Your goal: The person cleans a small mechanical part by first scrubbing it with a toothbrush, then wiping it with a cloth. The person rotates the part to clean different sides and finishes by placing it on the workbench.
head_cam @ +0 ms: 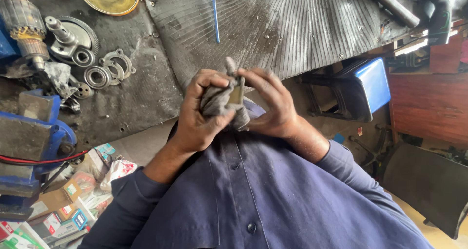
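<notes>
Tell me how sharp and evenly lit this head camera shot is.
Head view: hands and grey rag sharp; bearings on the bench crisp; daylight glare on the blue stool and at the right edge; wide-angle bending toward the edges.

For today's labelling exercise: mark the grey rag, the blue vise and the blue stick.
grey rag [218,101], head view, bunched middle.
blue vise [34,142], head view, its body.
blue stick [215,12], head view, mid-length.
</notes>
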Action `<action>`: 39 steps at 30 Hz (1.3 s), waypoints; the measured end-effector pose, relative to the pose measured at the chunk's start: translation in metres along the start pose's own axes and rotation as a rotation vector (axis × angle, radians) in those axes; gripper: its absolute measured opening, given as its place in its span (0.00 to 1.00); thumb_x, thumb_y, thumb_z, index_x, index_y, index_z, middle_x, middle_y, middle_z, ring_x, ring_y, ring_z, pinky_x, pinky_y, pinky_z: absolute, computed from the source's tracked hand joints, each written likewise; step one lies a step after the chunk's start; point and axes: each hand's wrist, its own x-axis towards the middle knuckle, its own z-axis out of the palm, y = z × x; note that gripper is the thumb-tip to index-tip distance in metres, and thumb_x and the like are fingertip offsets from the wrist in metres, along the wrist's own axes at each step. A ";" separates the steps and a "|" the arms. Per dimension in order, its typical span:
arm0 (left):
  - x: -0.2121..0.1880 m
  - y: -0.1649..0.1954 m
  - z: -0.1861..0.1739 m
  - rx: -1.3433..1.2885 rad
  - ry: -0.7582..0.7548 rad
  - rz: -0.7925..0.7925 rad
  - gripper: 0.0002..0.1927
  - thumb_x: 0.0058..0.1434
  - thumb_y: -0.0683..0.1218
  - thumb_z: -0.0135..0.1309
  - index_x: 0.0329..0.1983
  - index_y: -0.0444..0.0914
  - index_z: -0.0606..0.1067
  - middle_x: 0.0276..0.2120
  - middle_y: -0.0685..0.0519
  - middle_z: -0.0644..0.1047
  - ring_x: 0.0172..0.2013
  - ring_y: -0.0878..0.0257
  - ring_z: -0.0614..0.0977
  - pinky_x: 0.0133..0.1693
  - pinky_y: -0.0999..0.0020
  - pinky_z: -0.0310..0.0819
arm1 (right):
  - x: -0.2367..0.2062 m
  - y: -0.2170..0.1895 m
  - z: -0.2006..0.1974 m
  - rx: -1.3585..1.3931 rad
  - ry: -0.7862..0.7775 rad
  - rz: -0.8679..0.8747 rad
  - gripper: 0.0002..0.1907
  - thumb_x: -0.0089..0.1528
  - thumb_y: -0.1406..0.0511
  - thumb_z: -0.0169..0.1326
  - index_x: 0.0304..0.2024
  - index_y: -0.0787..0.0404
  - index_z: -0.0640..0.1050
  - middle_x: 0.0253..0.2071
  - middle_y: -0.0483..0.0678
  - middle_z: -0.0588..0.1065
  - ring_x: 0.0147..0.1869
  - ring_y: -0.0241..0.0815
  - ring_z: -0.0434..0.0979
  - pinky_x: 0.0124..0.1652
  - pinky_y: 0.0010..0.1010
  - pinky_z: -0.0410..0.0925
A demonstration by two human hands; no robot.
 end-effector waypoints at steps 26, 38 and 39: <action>0.018 0.022 0.019 0.374 0.253 0.174 0.19 0.79 0.52 0.45 0.36 0.35 0.72 0.33 0.49 0.80 0.44 0.59 0.82 0.56 0.60 0.69 | 0.009 0.010 -0.004 -0.157 0.105 -0.453 0.27 0.59 0.65 0.72 0.54 0.67 0.72 0.57 0.55 0.69 0.61 0.57 0.75 0.59 0.55 0.73; 0.006 0.015 0.013 -0.179 0.316 -0.055 0.24 0.75 0.62 0.46 0.47 0.36 0.67 0.52 0.42 0.82 0.55 0.60 0.80 0.64 0.64 0.71 | 0.000 0.005 -0.002 1.242 0.006 0.495 0.52 0.55 0.58 0.71 0.74 0.67 0.58 0.72 0.60 0.63 0.75 0.53 0.65 0.74 0.45 0.61; 0.007 0.017 0.014 -0.210 0.299 -0.060 0.24 0.74 0.63 0.46 0.48 0.36 0.67 0.56 0.42 0.81 0.59 0.59 0.79 0.66 0.64 0.69 | 0.001 0.004 -0.001 1.314 0.033 0.548 0.52 0.55 0.58 0.70 0.74 0.67 0.57 0.72 0.61 0.62 0.76 0.54 0.63 0.74 0.46 0.60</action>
